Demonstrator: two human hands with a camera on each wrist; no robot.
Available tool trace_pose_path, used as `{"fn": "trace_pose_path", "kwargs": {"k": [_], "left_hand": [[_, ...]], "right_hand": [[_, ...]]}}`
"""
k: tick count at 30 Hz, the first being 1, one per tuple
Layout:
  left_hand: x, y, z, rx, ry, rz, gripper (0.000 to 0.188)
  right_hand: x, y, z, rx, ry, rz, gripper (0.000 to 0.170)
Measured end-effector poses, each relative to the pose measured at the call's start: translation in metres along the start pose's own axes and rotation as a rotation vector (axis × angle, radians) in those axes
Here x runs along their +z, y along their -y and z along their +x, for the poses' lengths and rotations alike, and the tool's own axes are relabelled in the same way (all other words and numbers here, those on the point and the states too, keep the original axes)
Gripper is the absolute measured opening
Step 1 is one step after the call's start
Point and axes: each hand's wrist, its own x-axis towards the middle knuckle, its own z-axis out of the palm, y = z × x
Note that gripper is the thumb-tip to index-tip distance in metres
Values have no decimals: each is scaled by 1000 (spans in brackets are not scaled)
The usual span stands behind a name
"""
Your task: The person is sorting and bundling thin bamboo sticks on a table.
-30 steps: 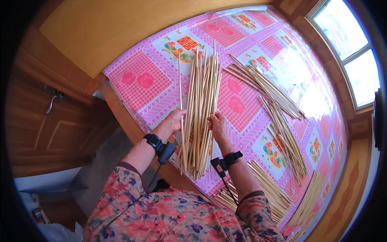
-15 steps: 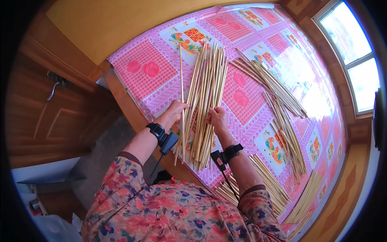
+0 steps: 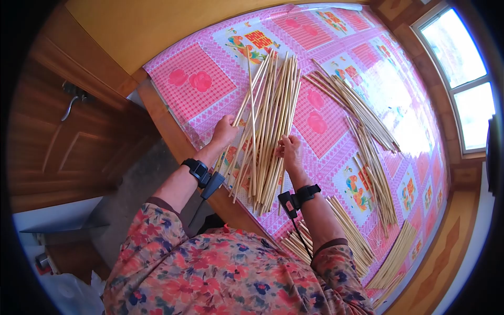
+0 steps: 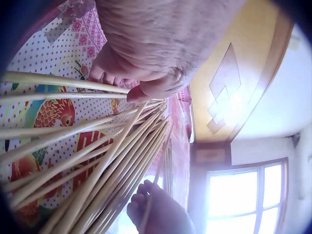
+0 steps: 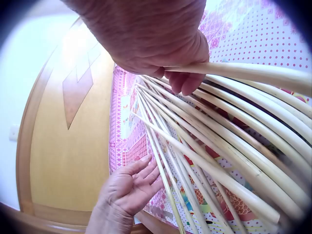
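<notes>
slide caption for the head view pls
Left hand and right hand flank a loose pile of sticks on a pink tablecloth.

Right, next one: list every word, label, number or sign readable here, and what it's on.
"囍": large red character on the tablecloth, beyond the sticks.
Unreadable: other red prints on the tablecloth, too small or partly covered.
Unreadable: tiny mark on the black device at the right wrist.
No other text shows.

Left grip (image 3: 224,132) relaxed, right grip (image 3: 292,150) curled
</notes>
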Motion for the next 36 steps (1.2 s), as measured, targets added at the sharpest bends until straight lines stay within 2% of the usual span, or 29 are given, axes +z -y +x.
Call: {"fn": "trace_pose_path", "kwargs": {"k": [3, 5, 6, 8, 9, 11, 12, 16, 21, 27, 28, 30, 36], "left_hand": [[-8, -9, -8, 83, 73, 93, 31], [-12, -9, -9, 493, -185, 598, 25], [-15, -16, -13, 490, -188, 598, 25], [-19, -36, -25, 279, 108, 461, 21], [-16, -38, -32, 278, 107, 462, 21], [-9, -40, -46, 377, 163, 687, 19], [-4, -40, -46, 322, 189, 773, 26], [9, -38, -47, 265, 165, 803, 31], [20, -47, -50, 237, 192, 709, 34], [29, -17, -40, 194, 118, 645, 27], [26, -20, -39, 192, 119, 645, 27], [17, -31, -36, 8, 238, 566, 23], [5, -32, -35, 15, 312, 426, 27]], "right_hand": [[1, 0, -3, 6, -15, 1, 22], [2, 1, -7, 14, -10, 11, 21], [3, 1, -9, 3, -9, 23, 19], [4, 2, -10, -10, -7, 35, 18], [5, 2, -10, -4, 1, 45, 17], [9, 2, -11, 3, 12, 55, 17], [12, 3, -12, -8, 18, 12, 17], [21, 2, -24, -73, 70, -138, 17], [32, -10, -31, -21, 64, -166, 15], [33, -8, -33, -62, 106, -358, 15], [33, -8, -33, -60, 106, -358, 15], [35, -7, -33, -58, 61, -178, 16], [37, -7, -28, -18, 70, -191, 15]]}}
